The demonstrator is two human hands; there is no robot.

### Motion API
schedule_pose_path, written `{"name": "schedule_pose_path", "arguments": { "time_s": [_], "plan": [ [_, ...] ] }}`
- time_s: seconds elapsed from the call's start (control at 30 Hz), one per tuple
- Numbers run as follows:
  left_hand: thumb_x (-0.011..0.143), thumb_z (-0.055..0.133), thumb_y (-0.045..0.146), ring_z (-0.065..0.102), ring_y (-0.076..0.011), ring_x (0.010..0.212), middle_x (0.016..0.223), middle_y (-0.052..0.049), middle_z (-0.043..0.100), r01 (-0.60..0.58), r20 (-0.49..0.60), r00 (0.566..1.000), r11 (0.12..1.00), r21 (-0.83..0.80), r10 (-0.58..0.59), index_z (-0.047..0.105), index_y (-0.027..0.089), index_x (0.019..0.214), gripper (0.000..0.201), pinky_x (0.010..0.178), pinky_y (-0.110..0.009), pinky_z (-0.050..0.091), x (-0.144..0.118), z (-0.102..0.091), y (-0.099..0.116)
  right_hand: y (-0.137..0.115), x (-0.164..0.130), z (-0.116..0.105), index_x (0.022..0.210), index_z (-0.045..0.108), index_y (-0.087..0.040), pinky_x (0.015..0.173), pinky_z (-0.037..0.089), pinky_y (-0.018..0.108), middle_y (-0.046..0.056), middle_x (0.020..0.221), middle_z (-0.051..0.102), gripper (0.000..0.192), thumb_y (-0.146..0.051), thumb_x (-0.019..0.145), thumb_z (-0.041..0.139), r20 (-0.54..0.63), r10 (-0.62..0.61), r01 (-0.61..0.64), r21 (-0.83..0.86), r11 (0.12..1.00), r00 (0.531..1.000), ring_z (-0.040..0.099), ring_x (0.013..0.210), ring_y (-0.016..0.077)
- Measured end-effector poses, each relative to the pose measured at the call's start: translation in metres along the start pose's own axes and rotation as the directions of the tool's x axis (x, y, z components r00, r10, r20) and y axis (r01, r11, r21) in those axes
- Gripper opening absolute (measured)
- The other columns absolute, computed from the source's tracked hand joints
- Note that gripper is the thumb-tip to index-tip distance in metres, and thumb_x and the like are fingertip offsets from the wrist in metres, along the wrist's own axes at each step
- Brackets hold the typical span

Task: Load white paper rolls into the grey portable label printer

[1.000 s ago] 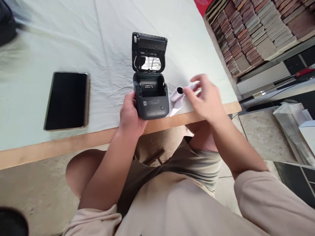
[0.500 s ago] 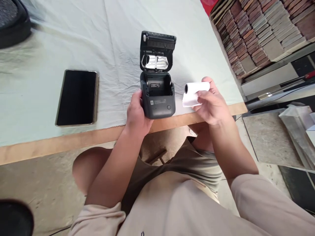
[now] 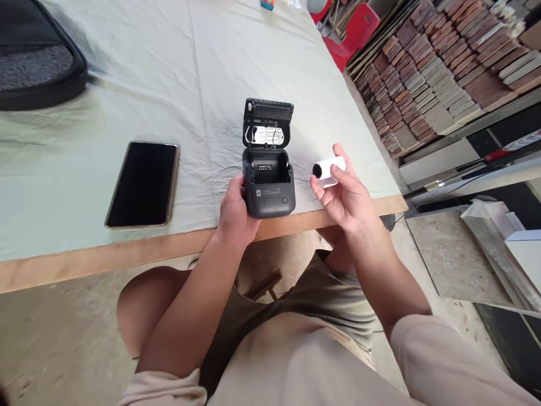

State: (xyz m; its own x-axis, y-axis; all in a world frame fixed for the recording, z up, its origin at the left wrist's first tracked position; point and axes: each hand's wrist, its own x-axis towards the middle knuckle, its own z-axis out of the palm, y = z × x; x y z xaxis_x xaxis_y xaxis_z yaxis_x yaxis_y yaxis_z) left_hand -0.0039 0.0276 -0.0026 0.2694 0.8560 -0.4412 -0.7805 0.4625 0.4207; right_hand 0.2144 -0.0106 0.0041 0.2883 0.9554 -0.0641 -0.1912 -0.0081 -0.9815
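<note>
- Head view, far left: a black bag (image 3: 34, 67) lies on the pale cloth (image 3: 203, 84) that covers the table (image 3: 105, 256).
- Left, near edge: a dark phone (image 3: 143, 183) lies flat, screen up, well apart from both hands.
- Centre-left: the left hand (image 3: 234, 211) grasps the near left corner of the small printer (image 3: 268, 189), with the thumb along its side wall. The grip is closed on the housing and steadies it against the cloth.
- Centre: the printer stands at the near edge of the table. Its lid (image 3: 267, 123) is swung fully up and back, and the paper bay (image 3: 268, 166) is exposed. No roll sits in the bay; only a label shows on its rear wall.
- Centre-right: the right hand (image 3: 344, 197) pinches a white paper roll (image 3: 327, 169) between thumb and fingertips. The roll is held in the air just beside the right wall of the printer, not touching it. Its dark core faces the printer.
- Status, as judged from this layout: lid opening is complete and the roll is in hand. Loading the roll into the bay and closing the lid are not yet done.
- Far right: stacked tile samples (image 3: 422, 73) stand on a rack beyond the table, and a red chair (image 3: 355, 31) is behind its far corner.
</note>
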Motion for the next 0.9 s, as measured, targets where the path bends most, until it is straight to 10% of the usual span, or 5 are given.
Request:
{"name": "schedule_pose_path", "arguments": {
  "time_s": [0.13, 0.27, 0.4, 0.53, 0.9],
  "plan": [
    [0.107, 0.055, 0.028, 0.07, -0.0113, 0.061, 0.068, 0.003, 0.072, -0.004, 0.012, 1.0, 1.0, -0.005, 0.004, 0.068, 0.019, 0.075, 0.036, 0.071, -0.021, 0.062, 0.002, -0.003, -0.003, -0.013, 0.002, 0.006, 0.143, 0.055, -0.05, 0.092, 0.072, 0.043, -0.005, 0.122, 0.071, 0.079, -0.049, 0.077, 0.097, 0.014, -0.252, 0.25, -0.196, 0.948, 0.968, 0.077, 0.106, 0.0202],
    [0.106, 0.059, 0.035, 0.075, -0.0155, 0.07, 0.071, 0.002, 0.073, -0.012, 0.043, 0.999, 1.0, 0.014, 0.012, 0.069, 0.02, 0.081, 0.031, 0.078, -0.026, 0.065, 0.002, -0.004, -0.005, -0.037, 0.005, 0.032, 0.143, 0.052, -0.043, 0.098, 0.065, 0.05, 0.002, 0.128, 0.074, 0.07, -0.048, 0.085, 0.091, 0.336, -0.513, 0.613, -0.479, 0.629, 0.79, 0.076, 0.117, 0.0303],
    [0.089, 0.085, 0.049, 0.081, -0.0258, 0.093, 0.08, -0.001, 0.076, -0.06, 0.146, 0.988, 0.995, 0.084, 0.047, 0.071, 0.021, 0.097, 0.032, 0.076, -0.03, 0.064, -0.003, -0.005, -0.006, -0.051, 0.012, 0.062, 0.13, 0.061, -0.03, 0.089, 0.062, 0.043, 0.005, 0.125, 0.079, 0.041, -0.025, 0.091, 0.074, 0.608, -0.35, 0.699, -0.66, 0.277, 0.713, 0.078, 0.106, 0.0288],
    [0.081, 0.091, 0.031, 0.074, -0.0158, 0.078, 0.082, 0.002, 0.073, -0.098, 0.197, 0.978, 0.985, 0.139, 0.07, 0.067, 0.021, 0.095, 0.029, 0.068, -0.023, 0.058, -0.011, -0.005, -0.005, -0.051, 0.024, 0.073, 0.111, 0.067, -0.024, 0.07, 0.048, 0.035, 0.004, 0.097, 0.079, 0.023, -0.018, 0.088, 0.066, 0.668, -0.19, 0.681, -0.733, 0.001, 0.719, 0.071, 0.078, 0.0249],
    [0.081, 0.09, 0.035, 0.069, -0.015, 0.077, 0.081, 0.002, 0.067, -0.08, 0.247, 0.967, 0.994, 0.075, 0.06, 0.068, 0.02, 0.091, 0.029, 0.067, -0.024, 0.055, -0.006, -0.01, -0.003, -0.025, -0.002, 0.066, 0.108, 0.081, -0.023, 0.084, 0.052, 0.038, 0.005, 0.1, 0.088, 0.022, -0.036, 0.11, 0.064, 0.783, -0.405, 0.856, -0.517, -0.003, 0.472, 0.083, 0.09, 0.0232]
  ]
}}
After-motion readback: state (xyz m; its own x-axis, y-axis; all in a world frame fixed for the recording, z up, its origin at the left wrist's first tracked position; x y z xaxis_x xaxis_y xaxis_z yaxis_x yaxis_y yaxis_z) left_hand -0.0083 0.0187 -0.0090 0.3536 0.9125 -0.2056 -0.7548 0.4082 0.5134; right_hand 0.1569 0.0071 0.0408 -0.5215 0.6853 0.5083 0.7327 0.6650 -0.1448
